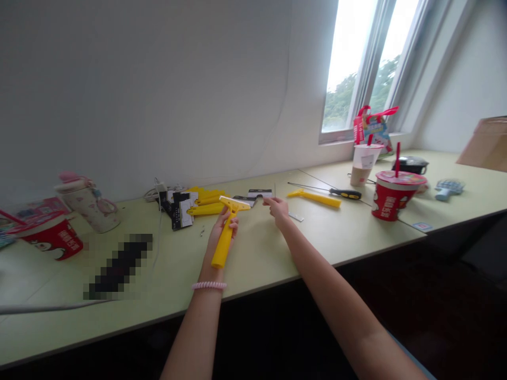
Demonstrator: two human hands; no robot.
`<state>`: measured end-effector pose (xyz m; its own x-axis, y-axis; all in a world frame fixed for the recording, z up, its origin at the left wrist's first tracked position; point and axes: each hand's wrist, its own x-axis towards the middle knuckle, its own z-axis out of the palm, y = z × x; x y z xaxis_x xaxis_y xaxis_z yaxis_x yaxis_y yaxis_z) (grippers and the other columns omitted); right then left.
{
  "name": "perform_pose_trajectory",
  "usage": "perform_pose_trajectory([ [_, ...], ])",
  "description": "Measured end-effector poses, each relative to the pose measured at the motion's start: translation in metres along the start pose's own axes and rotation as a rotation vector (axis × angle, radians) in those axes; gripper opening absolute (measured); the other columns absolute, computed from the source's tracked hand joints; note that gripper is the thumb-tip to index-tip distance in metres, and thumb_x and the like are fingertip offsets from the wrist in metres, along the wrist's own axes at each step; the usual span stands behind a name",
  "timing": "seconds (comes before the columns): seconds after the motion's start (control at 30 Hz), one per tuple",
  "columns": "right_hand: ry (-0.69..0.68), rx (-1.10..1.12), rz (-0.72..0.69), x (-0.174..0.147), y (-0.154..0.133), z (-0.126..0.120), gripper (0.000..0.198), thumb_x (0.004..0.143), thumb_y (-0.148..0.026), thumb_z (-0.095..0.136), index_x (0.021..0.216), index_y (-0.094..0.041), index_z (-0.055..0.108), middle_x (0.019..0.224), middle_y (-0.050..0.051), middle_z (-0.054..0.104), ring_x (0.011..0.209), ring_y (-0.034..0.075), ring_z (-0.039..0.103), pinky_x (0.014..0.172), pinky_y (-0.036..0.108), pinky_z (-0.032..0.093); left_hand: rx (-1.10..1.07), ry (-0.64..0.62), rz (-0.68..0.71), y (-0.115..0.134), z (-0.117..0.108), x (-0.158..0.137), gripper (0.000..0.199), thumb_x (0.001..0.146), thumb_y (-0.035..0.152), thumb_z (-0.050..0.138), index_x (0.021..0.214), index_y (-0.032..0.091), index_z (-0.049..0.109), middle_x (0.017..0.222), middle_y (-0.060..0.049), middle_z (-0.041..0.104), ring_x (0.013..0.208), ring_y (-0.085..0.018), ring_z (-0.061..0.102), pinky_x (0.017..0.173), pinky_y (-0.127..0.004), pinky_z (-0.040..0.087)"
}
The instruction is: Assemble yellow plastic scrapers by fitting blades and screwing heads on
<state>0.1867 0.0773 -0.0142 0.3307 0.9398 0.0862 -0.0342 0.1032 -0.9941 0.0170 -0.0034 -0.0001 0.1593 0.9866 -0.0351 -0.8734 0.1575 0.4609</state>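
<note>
Apparently, the yellow scraper (227, 236) is handling light and stiff, its handle (220, 256) inviting the grip; the left hand (216, 232) is grasping it near the desk's (257, 253) front edge; whether the right hand (278, 209) is gripping anything is unclear.

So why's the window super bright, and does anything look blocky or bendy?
Head view: daylight washes the upper window nearly white, while the space under the table is nearly black; head view, left: a dark patch shows as square blocks, and the leftmost red cup leans, perhaps lens stretch; head view, middle: the yellow scraper in the left hand looks fairly clear.
</note>
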Motion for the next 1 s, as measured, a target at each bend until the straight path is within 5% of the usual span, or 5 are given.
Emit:
perform_pose_trajectory([
  [0.27,-0.245,0.086,0.008,-0.022,-0.006,0.008,0.018,0.057,-0.028,0.065,0.068,-0.014,0.063,0.064,0.000,0.061,0.044,0.004,0.034,0.042,0.020,0.026,0.235,0.027,-0.340,-0.007,-0.008,0.002,0.040,0.081,0.005,0.046,0.119,0.019,0.048,0.076,-0.003,0.051,0.051,-0.004,0.051,0.044,-0.012,0.047],
  [0.6,-0.508,0.039,-0.038,-0.041,-0.011,0.015,0.020,0.058,-0.031,0.069,0.063,-0.014,0.059,0.054,-0.002,0.054,0.050,0.008,0.046,0.048,0.020,0.036,0.252,-0.062,-0.329,-0.010,-0.012,0.003,0.038,0.081,0.006,0.046,0.117,0.018,0.050,0.077,-0.005,0.058,0.051,-0.006,0.055,0.047,-0.013,0.049],
  [1.0,-0.508,-0.048,-0.156,-0.034,0.000,0.013,0.024,0.056,-0.034,0.070,0.064,-0.014,0.058,0.052,-0.005,0.048,0.048,0.007,0.041,0.045,0.019,0.030,0.196,-0.071,-0.347,-0.008,-0.009,0.001,0.039,0.082,0.004,0.043,0.119,0.017,0.049,0.080,-0.006,0.056,0.050,-0.005,0.053,0.045,-0.013,0.048],
])
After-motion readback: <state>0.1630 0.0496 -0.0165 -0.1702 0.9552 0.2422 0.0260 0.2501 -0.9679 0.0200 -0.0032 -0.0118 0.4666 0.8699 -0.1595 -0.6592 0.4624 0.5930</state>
